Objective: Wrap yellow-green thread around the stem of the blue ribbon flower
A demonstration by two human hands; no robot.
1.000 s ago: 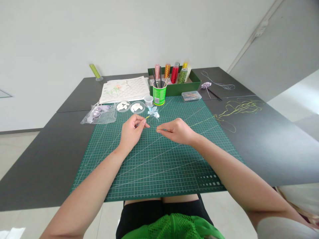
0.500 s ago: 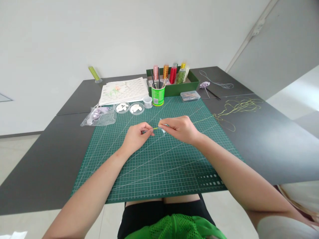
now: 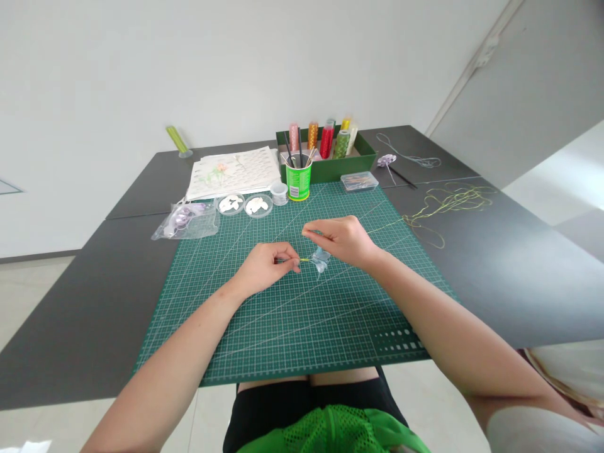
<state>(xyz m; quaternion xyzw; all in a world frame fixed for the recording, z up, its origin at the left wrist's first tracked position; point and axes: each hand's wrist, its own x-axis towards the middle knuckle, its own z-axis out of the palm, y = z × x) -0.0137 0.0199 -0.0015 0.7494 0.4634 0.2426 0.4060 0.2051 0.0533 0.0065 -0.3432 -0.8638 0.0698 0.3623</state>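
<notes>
Over the cutting mat, my left hand point(image 3: 268, 265) is closed in a pinch on the yellow-green stem point(image 3: 304, 260) of a small artificial flower point(image 3: 321, 258). Its petals are pale blue and see-through, and they point right, towards my other hand. My right hand point(image 3: 340, 238) is up and to the right of the flower, thumb and fingertips pressed together. A fine yellow-green thread point(image 3: 387, 226) runs out from behind it to a loose tangle on the right; the bit between the fingertips is too thin to make out.
The green cutting mat point(image 3: 283, 327) covers the table's middle. Behind it stand a green tub point(image 3: 299, 181) of sticks, a box point(image 3: 344, 168) of thread spools, two dishes point(image 3: 259, 206) of white pieces and a clear case point(image 3: 359, 181). A plastic bag point(image 3: 189, 221) lies left, a thread tangle point(image 3: 448, 202) right.
My left hand has moved slightly right and towards me with the flower, away from my right fingertips. The petals, earlier mostly behind my right hand, now show. My right hand has barely moved.
</notes>
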